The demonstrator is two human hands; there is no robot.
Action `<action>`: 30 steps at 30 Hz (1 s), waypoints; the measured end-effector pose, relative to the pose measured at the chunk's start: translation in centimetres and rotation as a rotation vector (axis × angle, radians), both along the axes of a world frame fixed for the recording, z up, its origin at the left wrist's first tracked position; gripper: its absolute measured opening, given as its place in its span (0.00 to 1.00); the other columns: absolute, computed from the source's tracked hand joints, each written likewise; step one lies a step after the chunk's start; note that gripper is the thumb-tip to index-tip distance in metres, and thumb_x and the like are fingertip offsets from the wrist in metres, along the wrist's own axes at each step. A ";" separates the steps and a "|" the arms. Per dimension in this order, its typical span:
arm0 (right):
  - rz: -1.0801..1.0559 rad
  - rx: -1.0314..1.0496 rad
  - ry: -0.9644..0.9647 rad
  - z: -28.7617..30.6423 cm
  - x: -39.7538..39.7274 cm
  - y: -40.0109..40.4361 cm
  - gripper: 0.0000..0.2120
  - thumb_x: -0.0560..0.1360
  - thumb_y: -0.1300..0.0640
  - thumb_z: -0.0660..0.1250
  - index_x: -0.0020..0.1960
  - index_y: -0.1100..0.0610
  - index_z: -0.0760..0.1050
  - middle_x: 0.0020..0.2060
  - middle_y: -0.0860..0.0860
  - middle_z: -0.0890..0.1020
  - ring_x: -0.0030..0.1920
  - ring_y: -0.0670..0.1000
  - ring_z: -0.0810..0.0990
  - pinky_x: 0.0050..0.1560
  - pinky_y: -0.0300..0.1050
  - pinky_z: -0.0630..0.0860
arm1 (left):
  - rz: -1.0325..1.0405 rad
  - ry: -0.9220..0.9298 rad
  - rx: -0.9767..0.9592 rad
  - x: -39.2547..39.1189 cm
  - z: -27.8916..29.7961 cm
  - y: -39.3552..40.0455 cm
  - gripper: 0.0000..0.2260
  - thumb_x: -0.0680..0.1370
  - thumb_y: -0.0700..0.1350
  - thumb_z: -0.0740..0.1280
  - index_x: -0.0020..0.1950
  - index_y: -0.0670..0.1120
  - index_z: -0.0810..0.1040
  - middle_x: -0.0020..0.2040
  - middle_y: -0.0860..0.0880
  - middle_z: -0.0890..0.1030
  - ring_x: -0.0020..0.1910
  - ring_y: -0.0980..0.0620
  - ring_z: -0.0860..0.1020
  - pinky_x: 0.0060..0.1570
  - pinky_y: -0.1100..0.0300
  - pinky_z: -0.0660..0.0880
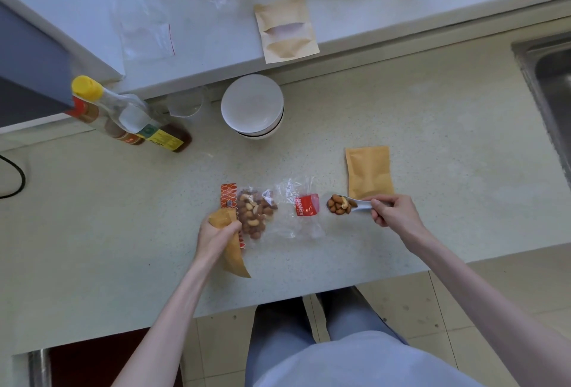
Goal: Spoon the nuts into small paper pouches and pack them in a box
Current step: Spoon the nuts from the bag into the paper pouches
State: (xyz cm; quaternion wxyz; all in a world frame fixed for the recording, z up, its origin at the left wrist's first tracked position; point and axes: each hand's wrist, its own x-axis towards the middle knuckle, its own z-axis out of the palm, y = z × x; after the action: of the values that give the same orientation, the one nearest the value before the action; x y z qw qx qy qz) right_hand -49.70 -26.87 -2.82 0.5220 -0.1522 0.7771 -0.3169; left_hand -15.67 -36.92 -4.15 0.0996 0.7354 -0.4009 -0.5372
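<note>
Speckled counter (pixel 432 127): nut bag (pixel 256 213), flat paper pouch (pixel 369 172), 2 stacked white bowls (pixel 252 107), bottles (pixel 129 115).

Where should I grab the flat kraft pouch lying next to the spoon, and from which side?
Pinch the kraft pouch at its far short edge, coming from above. It lies flat on the counter, and its near end sits behind the spoon and right hand.

At frame centre, the left hand (pixel 216 233) grips a paper pouch (pixel 231 247) beside an open clear bag of nuts (pixel 255 212) lying on the surface (pixel 432 127). The right hand (pixel 392 210) holds a white spoon (pixel 358 203) heaped with nuts, near a second pouch (pixel 369 172).
</note>
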 end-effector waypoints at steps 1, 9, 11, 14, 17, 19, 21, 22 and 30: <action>0.002 -0.004 0.002 0.5 -0.2 -0.1 0.10 0.79 0.65 0.62 0.49 0.61 0.82 0.29 0.55 0.76 0.32 0.51 0.71 0.36 0.44 0.69 | -0.032 -0.053 -0.033 -0.1 0.2 0.2 0.16 0.71 0.43 0.74 0.58 0.45 0.79 0.53 0.46 0.80 0.52 0.47 0.79 0.54 0.50 0.78; 0.042 -0.083 -0.020 5.9 0.0 -1.8 0.09 0.78 0.66 0.62 0.48 0.63 0.82 0.27 0.55 0.75 0.29 0.50 0.69 0.33 0.42 0.68 | -0.312 -0.130 -0.476 -3.8 4.3 1.0 0.24 0.65 0.39 0.78 0.55 0.48 0.71 0.51 0.48 0.76 0.50 0.49 0.76 0.44 0.68 0.72; 0.072 -0.102 -0.030 7.6 0.4 -2.5 0.09 0.78 0.66 0.62 0.49 0.64 0.81 0.27 0.54 0.74 0.28 0.49 0.69 0.30 0.39 0.68 | -0.313 -0.062 -0.476 -5.4 5.9 0.6 0.22 0.64 0.42 0.77 0.53 0.50 0.70 0.48 0.46 0.79 0.46 0.44 0.79 0.42 0.53 0.78; 0.135 -0.144 -0.040 10.6 1.1 -3.8 0.09 0.79 0.66 0.61 0.49 0.64 0.81 0.25 0.54 0.73 0.27 0.50 0.68 0.27 0.36 0.66 | -0.357 -0.036 -0.520 -7.3 8.2 -0.1 0.19 0.66 0.42 0.75 0.50 0.52 0.69 0.44 0.44 0.80 0.42 0.41 0.81 0.37 0.40 0.78; 0.187 -0.210 -0.046 14.0 1.7 -4.9 0.10 0.79 0.66 0.61 0.48 0.64 0.81 0.24 0.52 0.73 0.26 0.50 0.67 0.25 0.36 0.64 | -0.452 -0.075 -0.703 -8.5 10.4 -0.6 0.18 0.67 0.36 0.74 0.51 0.49 0.71 0.42 0.47 0.79 0.40 0.45 0.78 0.40 0.43 0.77; 0.206 -0.248 -0.058 16.2 2.0 -5.5 0.10 0.79 0.66 0.61 0.48 0.65 0.81 0.24 0.52 0.73 0.25 0.49 0.67 0.23 0.34 0.64 | -0.485 -0.104 -0.792 -9.0 11.8 -0.8 0.19 0.66 0.36 0.75 0.52 0.46 0.72 0.43 0.48 0.77 0.42 0.48 0.76 0.42 0.47 0.76; 0.231 -0.285 -0.055 18.3 2.3 -6.0 0.10 0.78 0.66 0.62 0.48 0.64 0.82 0.24 0.52 0.73 0.25 0.48 0.68 0.24 0.34 0.65 | -0.484 -0.097 -0.842 -9.3 13.3 -0.8 0.20 0.65 0.38 0.75 0.53 0.47 0.72 0.43 0.50 0.75 0.42 0.49 0.74 0.44 0.49 0.76; 0.247 -0.302 -0.043 19.2 2.4 -6.2 0.09 0.78 0.65 0.63 0.47 0.63 0.82 0.23 0.52 0.73 0.25 0.48 0.68 0.24 0.34 0.65 | -0.478 -0.095 -0.866 -9.5 14.0 -0.9 0.20 0.65 0.39 0.74 0.53 0.47 0.72 0.43 0.50 0.75 0.42 0.50 0.74 0.44 0.50 0.76; 0.330 -0.367 0.048 24.7 4.5 -7.3 0.09 0.78 0.65 0.64 0.45 0.62 0.82 0.21 0.52 0.74 0.20 0.46 0.68 0.22 0.34 0.64 | -0.530 -0.135 -1.049 -9.3 18.6 -1.7 0.21 0.65 0.43 0.73 0.53 0.50 0.69 0.44 0.55 0.73 0.42 0.56 0.71 0.49 0.60 0.68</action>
State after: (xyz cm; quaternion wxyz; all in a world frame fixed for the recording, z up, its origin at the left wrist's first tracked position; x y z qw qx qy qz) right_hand -45.15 -34.16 21.86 0.5118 -0.3769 0.6832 -0.3595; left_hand -25.02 -38.57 14.45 0.2867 0.4953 -0.7883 -0.2258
